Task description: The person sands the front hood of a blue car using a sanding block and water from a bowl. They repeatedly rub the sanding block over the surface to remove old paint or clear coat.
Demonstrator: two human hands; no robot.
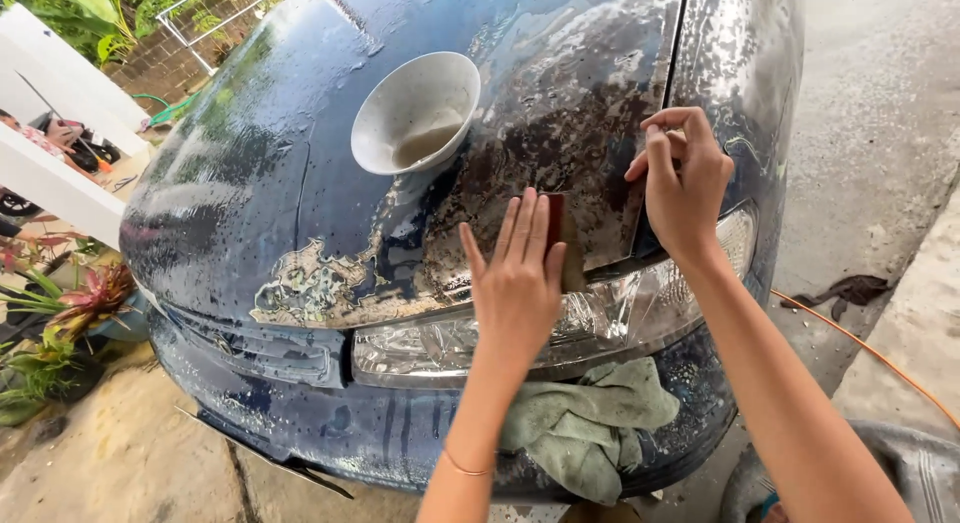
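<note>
On the wet, dark blue car bonnet (300, 173), whose paint is worn through in patches, one white plastic bowl (415, 113) holding a little cloudy water sits far left, leaning with the slope. Nearer, the left hand (518, 273) lies flat, fingers together, pressing one small reddish-brown sanding block (560, 238) against the worn paint just above the one clear headlight (620, 313). The right hand (685, 178) curls on the bonnet's edge, seemingly to steady; whether its grip pinches anything I cannot tell. One grey-green rag (585, 423) drapes over the bumper below.

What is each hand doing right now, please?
Left hand: flat, pressing a brown sanding block against the wet car hood.
Right hand: fingers curled, resting at the hood's edge; holding anything cannot be told.
</note>
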